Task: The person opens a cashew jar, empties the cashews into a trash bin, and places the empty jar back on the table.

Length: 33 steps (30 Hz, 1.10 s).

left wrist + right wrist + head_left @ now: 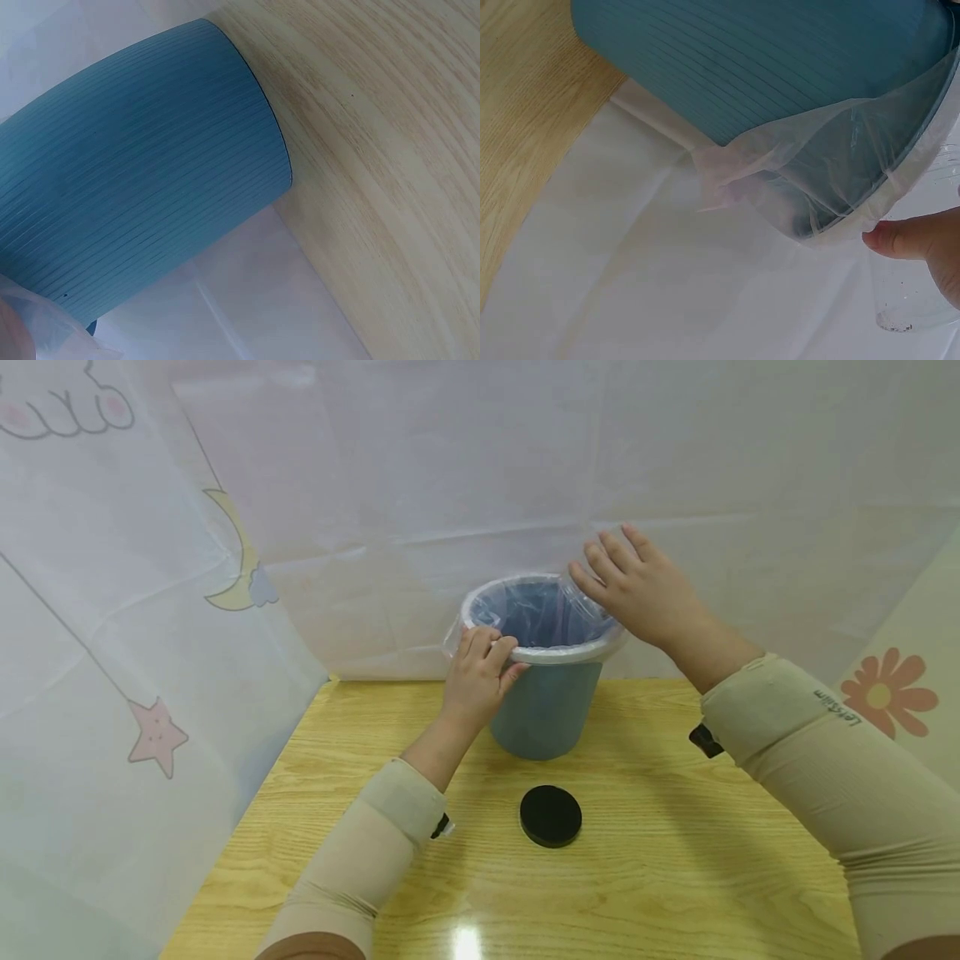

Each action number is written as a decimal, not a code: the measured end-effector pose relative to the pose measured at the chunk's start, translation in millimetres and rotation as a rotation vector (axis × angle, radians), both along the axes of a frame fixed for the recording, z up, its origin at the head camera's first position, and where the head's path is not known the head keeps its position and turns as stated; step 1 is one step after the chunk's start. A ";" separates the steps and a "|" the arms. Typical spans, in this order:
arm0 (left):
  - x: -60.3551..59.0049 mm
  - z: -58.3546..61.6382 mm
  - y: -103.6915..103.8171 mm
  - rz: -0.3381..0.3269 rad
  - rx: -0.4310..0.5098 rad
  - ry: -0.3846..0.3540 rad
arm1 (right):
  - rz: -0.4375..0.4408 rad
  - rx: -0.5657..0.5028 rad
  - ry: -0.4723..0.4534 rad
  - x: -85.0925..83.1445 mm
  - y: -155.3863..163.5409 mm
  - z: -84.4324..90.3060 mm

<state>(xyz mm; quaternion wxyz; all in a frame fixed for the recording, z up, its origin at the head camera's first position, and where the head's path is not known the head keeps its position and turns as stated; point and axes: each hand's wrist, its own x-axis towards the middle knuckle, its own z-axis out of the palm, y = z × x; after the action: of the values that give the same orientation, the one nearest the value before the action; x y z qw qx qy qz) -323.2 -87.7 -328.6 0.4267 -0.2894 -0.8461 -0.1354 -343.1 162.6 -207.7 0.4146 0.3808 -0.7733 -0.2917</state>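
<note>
A blue trash can with a white rim stands upright at the back of the table, lined with a clear plastic bag. My left hand grips the near-left part of its rim, thumb on the outside. Over the right side of the opening, my right hand holds a clear jar, tilted, mostly hidden by the hand in the head view. A few dark specks cling to the jar's end in the right wrist view. A round black lid lies on the table in front of the can.
The wooden table ends right behind the can at a pale cloth backdrop with printed shapes, which also hangs along the left side. The bag's edge hangs loosely over the outside of the can.
</note>
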 end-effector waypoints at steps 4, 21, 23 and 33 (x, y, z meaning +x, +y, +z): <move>-0.4 -0.5 0.1 -0.008 0.005 0.001 | -0.011 -0.025 -0.022 0.1 0.4 -1.0; 1.0 -0.2 1.9 -0.010 0.018 0.012 | -0.020 -0.094 -0.052 1.1 4.8 -4.2; 1.0 -0.2 1.8 -0.009 0.019 0.016 | -0.022 -0.100 -0.063 1.2 4.7 -4.2; 1.7 -1.0 1.9 -0.012 0.016 0.009 | -0.002 -0.152 -0.097 0.1 5.0 -3.5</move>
<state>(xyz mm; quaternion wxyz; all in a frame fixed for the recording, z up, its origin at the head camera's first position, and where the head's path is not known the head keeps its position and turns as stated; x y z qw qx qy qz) -321.6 -85.7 -329.6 0.4321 -0.2914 -0.8413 -0.1435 -343.0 167.6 -211.3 0.4040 0.3610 -0.8129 -0.2137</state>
